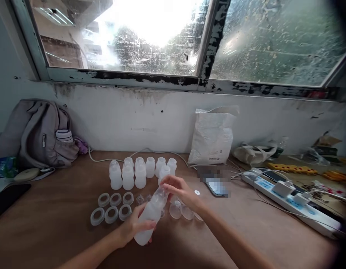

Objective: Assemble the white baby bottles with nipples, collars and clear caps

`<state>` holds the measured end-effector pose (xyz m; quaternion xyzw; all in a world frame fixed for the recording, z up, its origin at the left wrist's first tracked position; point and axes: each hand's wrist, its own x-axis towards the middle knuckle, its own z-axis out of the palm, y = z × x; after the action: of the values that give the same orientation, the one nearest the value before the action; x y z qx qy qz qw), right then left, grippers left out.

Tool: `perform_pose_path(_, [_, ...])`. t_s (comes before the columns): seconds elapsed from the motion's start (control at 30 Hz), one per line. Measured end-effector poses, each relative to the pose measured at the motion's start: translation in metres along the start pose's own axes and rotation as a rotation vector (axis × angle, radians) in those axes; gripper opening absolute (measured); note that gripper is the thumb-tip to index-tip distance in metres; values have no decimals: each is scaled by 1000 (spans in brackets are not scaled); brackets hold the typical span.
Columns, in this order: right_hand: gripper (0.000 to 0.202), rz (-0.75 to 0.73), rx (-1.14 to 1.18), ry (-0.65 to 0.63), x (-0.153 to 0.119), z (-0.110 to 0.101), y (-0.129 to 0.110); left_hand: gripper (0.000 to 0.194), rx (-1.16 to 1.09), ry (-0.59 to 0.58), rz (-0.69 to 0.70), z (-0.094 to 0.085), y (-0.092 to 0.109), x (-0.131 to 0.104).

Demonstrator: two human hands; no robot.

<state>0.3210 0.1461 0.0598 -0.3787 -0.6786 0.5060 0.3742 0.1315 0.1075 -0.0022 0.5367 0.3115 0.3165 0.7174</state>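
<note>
My left hand (138, 226) is wrapped round the body of a translucent white bottle (147, 221), which tilts with its top to the upper right. At the bottle's clear top, my right hand (173, 188) has its fingers closed round the cap or top piece. Behind stand several similar bottles (128, 176) in rows. To the left of my left hand lie several translucent rings (111, 214) in two rows. Clear domed covers (175, 210) lie beneath my right forearm, and small clear nipples (140, 198) are partly hidden behind the held bottle.
A brown table (63, 201) holds a grey backpack (44, 134) at the left and a white bag (212, 136) against the wall. At the right are a phone (217, 186) and a white power strip (290, 201) with cables. A small white disc (197, 192) lies near my right wrist.
</note>
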Motion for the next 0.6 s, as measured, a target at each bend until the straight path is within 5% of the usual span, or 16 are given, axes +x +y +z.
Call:
perform_pose_path(0.23, [37, 83, -141, -131, -4, 8, -7, 42, -17, -111, -44, -3, 0, 2])
perform_pose_path(0.43, [31, 78, -83, -304, -5, -8, -16, 48, -54, -152, -136, -12, 0, 2])
perform_pose_path(0.6, [35, 125, -158, -241, -5, -10, -8, 49, -15, -104, -111, -7, 4, 0])
